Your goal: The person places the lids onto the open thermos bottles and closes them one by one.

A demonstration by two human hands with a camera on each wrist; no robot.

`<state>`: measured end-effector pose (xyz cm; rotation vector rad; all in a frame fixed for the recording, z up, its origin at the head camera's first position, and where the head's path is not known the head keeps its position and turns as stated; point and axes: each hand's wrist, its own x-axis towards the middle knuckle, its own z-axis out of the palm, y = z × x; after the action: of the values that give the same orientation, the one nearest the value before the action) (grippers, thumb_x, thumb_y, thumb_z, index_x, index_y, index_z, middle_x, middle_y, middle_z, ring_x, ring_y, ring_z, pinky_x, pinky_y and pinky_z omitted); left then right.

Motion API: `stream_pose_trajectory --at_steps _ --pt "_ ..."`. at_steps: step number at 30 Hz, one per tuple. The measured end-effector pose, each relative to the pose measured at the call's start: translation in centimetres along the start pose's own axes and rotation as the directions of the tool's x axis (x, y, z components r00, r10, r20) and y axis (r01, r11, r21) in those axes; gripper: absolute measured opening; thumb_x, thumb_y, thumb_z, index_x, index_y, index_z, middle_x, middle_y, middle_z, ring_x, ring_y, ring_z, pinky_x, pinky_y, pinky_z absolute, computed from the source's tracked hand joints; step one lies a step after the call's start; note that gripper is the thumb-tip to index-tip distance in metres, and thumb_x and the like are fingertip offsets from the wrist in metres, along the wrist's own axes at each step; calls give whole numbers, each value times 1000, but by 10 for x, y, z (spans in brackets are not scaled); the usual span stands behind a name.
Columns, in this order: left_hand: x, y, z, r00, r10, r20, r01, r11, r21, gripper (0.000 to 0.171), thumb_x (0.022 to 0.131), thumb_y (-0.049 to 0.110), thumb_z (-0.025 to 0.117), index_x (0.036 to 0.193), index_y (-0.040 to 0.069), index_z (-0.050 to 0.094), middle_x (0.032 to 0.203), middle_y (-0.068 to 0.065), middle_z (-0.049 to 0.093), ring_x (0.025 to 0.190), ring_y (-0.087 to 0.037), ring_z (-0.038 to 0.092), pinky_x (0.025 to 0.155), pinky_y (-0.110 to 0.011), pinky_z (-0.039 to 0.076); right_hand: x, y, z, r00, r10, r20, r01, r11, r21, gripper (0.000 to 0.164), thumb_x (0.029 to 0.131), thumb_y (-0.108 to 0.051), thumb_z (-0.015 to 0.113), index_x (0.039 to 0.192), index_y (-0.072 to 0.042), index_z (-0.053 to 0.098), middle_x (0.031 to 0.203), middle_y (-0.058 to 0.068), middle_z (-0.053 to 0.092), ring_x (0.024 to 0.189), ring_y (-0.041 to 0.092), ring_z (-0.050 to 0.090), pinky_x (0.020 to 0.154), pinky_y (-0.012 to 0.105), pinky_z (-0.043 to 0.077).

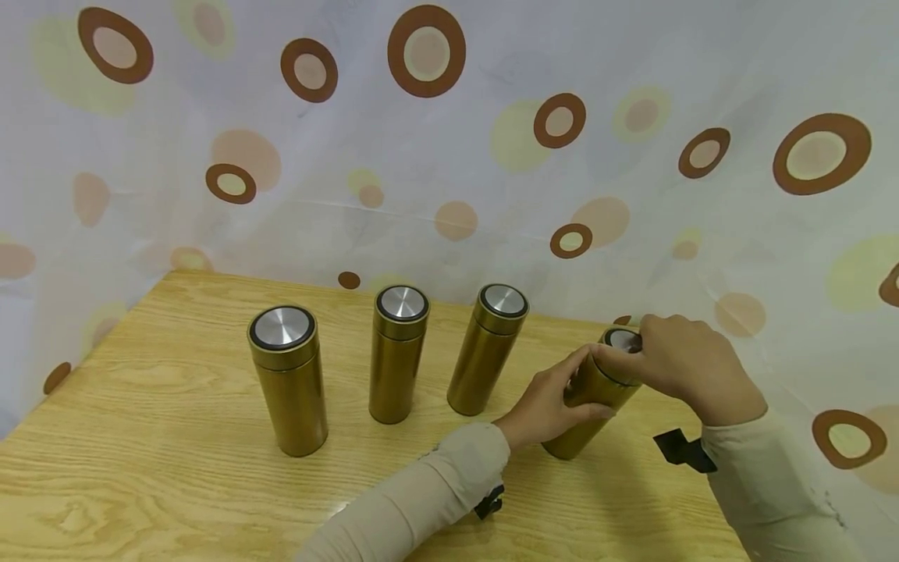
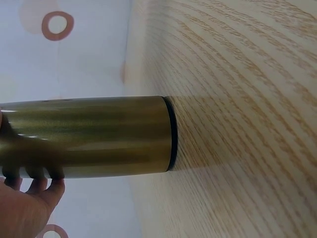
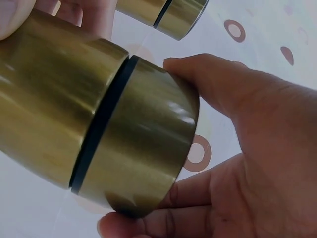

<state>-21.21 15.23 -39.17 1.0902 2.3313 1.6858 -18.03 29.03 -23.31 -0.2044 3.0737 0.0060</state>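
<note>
At the right of the head view stands a gold thermos bottle (image 1: 577, 437) with a silver disc on top. My left hand (image 1: 546, 406) grips its body, thumb along the near side. My right hand (image 1: 684, 357) holds the gold lid (image 3: 141, 134) between thumb and fingers. A dark ring separates lid and body in the right wrist view; whether the lid is loose I cannot tell. In the left wrist view, the bottle's dark-rimmed base (image 2: 171, 134) meets the wooden table, and left fingertips (image 2: 52, 191) show beside the body.
Three similar gold thermos bottles stand to the left: one nearest the left edge (image 1: 295, 406), a middle one (image 1: 393, 375) and another (image 1: 481, 367) closest to my hands. Behind the wooden table (image 1: 140, 468) hangs a pale cloth (image 1: 316, 148) with circle patterns.
</note>
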Motion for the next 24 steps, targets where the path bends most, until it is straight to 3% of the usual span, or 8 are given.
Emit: stream_pose_trajectory --at_steps 5,9,12,16,18,21,24 --pt "1 0 0 1000 24 -2 -24 1000 0 71 89 38 67 148 37 26 133 8 52 108 -6 53 85 -20 47 -2 2 -1 1000 -4 19 3 999 33 75 87 -71 48 105 1 61 71 8 55 59 21 50 46 31 38" --pt "2 1 1 1000 21 0 -21 1000 -17 74 89 37 67 149 36 24 137 8 50 114 -7 53 90 -22 47 -1 11 0 989 -141 54 138 988 67 77 90 -62 52 130 4 49 107 24 61 82 30 62 62 43 51" --pt "2 1 0 1000 7 4 -7 1000 -17 77 90 38 66 151 32 21 141 7 47 118 -10 53 93 -24 46 0 20 0 944 -323 64 315 942 115 73 90 -43 66 143 -1 39 132 29 48 106 40 58 79 54 51" --pt "2 0 1 1000 -1 9 1 1000 8 78 90 39 65 152 28 20 142 5 45 118 -11 53 92 -24 47 1 31 -2 866 -496 58 484 862 149 74 82 -14 77 144 -5 39 141 25 40 122 44 47 88 57 48" --pt "2 0 1 1000 -4 7 4 1000 20 79 90 40 65 153 27 19 144 4 44 118 -11 53 92 -24 47 2 33 -4 844 -534 54 524 841 135 72 80 -6 77 143 -6 41 141 21 42 124 43 46 90 56 47" --pt "2 0 1 1000 -6 1 6 1000 30 80 90 41 66 153 26 19 144 4 44 117 -11 52 91 -24 47 3 35 -7 838 -543 49 535 836 117 70 79 -1 76 141 -6 45 140 18 46 123 41 48 90 55 48" --pt "2 0 1 1000 -8 0 8 1000 28 81 89 41 66 153 26 19 144 4 44 117 -11 52 92 -23 47 2 34 -9 848 -527 49 519 847 114 68 78 -1 77 140 -7 48 139 18 49 123 41 50 90 54 48"
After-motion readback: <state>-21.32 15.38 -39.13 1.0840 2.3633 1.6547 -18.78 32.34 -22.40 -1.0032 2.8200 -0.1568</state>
